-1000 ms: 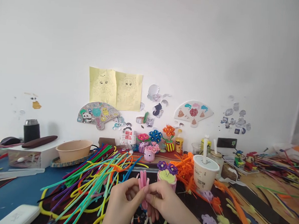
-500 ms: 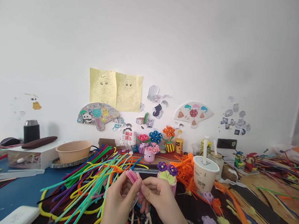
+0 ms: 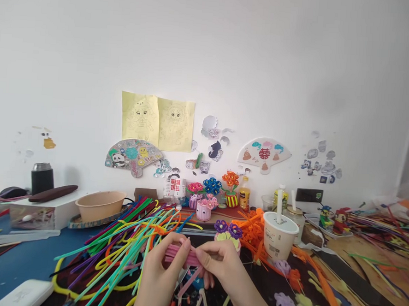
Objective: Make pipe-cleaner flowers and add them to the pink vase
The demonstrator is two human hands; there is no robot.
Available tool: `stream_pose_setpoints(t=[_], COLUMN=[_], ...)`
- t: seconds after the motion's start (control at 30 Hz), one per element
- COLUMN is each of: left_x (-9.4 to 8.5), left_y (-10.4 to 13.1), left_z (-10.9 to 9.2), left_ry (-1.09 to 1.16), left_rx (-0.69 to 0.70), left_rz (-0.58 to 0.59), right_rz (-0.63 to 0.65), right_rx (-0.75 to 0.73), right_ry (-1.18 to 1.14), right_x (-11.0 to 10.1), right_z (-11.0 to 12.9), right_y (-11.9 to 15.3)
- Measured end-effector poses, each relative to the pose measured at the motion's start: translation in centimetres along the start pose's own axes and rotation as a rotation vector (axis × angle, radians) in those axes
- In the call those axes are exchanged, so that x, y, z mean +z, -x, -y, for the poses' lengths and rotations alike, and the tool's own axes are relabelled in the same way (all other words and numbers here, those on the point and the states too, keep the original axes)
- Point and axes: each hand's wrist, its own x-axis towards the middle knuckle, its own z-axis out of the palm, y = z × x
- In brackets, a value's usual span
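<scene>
While the pink flower pot [image 3: 203, 212] at far centre looks complete, the pink fuzzy-stick bundle [image 3: 192, 258] at near centre looks gathered but unfinished, left hand [image 3: 156, 271] and right hand [image 3: 224, 268] pinching it, one strand [image 3: 189, 282] dangling loose.

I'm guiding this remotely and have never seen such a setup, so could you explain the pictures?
There is no machine: these are a person's bare left hand and right hand. Every picture comes from one camera worn on the head, looking forward and down. Both hands hold a bundle of pink strips. On the surface lie loose colourful strips and an orange pile, with a lidded cup to the right and a tan bowl to the left.
</scene>
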Motion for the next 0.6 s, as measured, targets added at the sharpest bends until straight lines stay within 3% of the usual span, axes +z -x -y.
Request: stream_pose_setpoints(t=[0.2,0.4,0.6], left_x=[0.34,-0.06,0.01], left_y=[0.25,0.04,-0.02], left_z=[-0.53,-0.04,0.23], left_ry=[0.173,0.168,0.14], left_rx=[-0.057,-0.088,-0.073], left_rz=[-0.046,0.064,0.114], right_rz=[-0.119,-0.028,-0.064], right_rx=[-0.061,0.013,-0.005], right_ry=[-0.008,-0.105,-0.086], right_x=[0.13,0.26,0.24], right_z=[0.2,-0.13,-0.4], right_y=[-0.1,-0.14,-0.15])
